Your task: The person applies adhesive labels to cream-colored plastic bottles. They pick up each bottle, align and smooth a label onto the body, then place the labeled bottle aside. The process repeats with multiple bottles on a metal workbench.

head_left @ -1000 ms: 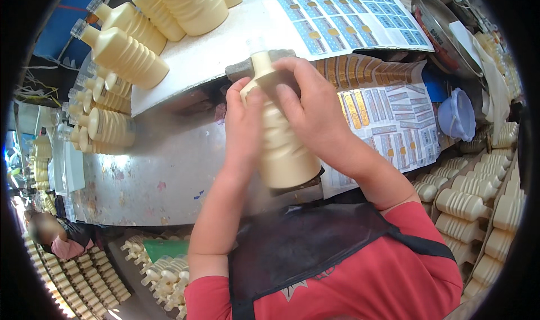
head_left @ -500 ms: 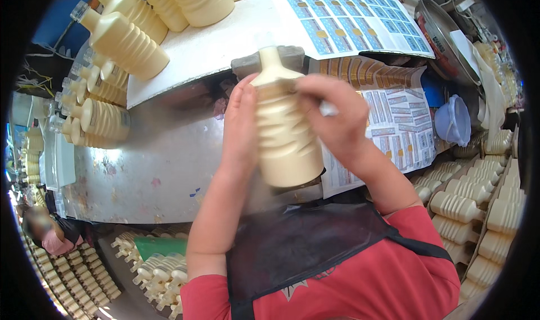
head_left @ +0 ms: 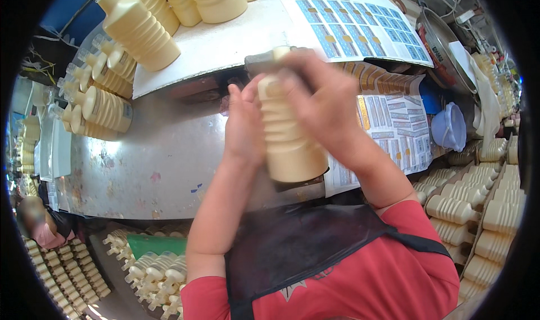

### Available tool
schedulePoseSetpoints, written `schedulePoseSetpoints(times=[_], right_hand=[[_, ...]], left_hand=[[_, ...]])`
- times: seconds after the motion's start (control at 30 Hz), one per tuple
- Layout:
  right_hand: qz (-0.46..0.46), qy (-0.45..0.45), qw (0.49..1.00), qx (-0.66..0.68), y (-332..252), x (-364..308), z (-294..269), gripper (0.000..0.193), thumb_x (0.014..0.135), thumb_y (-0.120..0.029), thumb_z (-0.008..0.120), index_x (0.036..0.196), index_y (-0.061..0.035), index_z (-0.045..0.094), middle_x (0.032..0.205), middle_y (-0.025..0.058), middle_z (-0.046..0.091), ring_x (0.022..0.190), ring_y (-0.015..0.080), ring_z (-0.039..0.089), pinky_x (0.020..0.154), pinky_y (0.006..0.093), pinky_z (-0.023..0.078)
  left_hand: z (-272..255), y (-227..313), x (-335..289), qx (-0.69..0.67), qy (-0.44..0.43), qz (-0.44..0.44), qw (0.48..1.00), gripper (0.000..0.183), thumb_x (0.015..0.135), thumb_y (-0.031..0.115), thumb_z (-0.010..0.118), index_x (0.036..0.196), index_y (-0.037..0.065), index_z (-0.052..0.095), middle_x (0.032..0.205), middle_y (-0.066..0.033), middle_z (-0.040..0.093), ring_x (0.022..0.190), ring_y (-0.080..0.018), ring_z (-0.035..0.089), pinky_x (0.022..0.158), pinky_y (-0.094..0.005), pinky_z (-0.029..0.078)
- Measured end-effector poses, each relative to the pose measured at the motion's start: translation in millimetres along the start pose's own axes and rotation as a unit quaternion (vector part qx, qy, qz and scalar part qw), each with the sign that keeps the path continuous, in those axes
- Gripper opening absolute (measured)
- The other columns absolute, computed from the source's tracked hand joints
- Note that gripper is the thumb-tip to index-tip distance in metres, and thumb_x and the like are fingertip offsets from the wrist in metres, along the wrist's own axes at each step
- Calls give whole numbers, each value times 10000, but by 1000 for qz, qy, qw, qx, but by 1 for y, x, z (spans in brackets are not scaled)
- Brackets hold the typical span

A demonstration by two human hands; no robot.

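Note:
A cream ribbed plastic bottle (head_left: 295, 157) lies in front of me, its base toward me and its neck pointing away. Along its left side, my left hand (head_left: 244, 120) grips it, the thumb sticking up and the other fingers partly hidden. Across the bottle's shoulder passes my right hand (head_left: 323, 98), its fingers bent and smeared by motion. Whether those fingers hold anything cannot be made out. Under the neck sits a grey block (head_left: 256, 64), mostly covered by the hands.
Sticker sheets (head_left: 360, 27) lie on a white board (head_left: 191, 61), and more label sheets (head_left: 394, 117) are to the right. Similar bottles (head_left: 143, 36) stand at upper left. A lilac bucket (head_left: 449, 127) and rows of bottles (head_left: 455, 207) are at right. Another person (head_left: 42, 224) is far left.
My right hand has swept up and left over the bottle's shoulder, covering it. The left thumb has lifted away from the bottle. The whole view has shifted slightly.

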State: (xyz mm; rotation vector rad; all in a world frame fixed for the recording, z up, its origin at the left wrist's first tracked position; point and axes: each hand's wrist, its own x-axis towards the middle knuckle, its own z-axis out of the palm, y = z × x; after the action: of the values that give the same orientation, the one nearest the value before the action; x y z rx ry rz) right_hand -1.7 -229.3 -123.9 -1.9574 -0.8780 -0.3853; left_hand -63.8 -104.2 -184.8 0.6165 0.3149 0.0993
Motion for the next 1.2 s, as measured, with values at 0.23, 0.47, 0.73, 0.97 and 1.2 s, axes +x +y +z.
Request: schedulePoseSetpoints(times=[0.23,0.47,0.73,0.97,1.2], right_hand=[[119,17,989,85,44,3,3,360,961,-143,567,1294,-9,556,1254,224,645,1179,396,624,1027,432,471],[160,55,981,95,87,-14,0,377,999,-174,546,1339,-12,535,1304,226,624,1236,384,594,1072,436,438],[109,64,990,60,102,-15,0,346,1028,-176,561,1341,-28,553,1265,146,625,1163,226,597,1030,359,463],[189,51,970,147,69,-6,-5,356,992,-109,523,1330,0,541,1296,175,614,1208,288,588,1052,389,455],[52,-36,995,-73,10,14,14,409,955,-43,477,1357,33,464,1327,246,523,1127,427,588,976,496,478]], left_hand=[[-6,-10,23,359,16,98,928,478,1098,397,523,1407,32,520,1189,-90,654,1062,-132,625,939,-311,527],[-6,-13,18,248,-8,91,964,411,1124,340,441,1368,16,510,1238,-114,644,1102,-150,621,983,-320,511],[-4,-13,15,246,5,77,966,439,1138,331,387,1442,28,477,1307,-124,625,1167,-182,620,1025,-352,506],[16,-5,6,236,-22,50,970,497,1141,394,355,1483,47,453,1345,-112,617,1201,-202,617,1040,-360,506],[39,3,-11,166,-27,13,986,705,1106,600,220,1561,75,339,1418,-113,557,1251,-223,597,1056,-402,505]])
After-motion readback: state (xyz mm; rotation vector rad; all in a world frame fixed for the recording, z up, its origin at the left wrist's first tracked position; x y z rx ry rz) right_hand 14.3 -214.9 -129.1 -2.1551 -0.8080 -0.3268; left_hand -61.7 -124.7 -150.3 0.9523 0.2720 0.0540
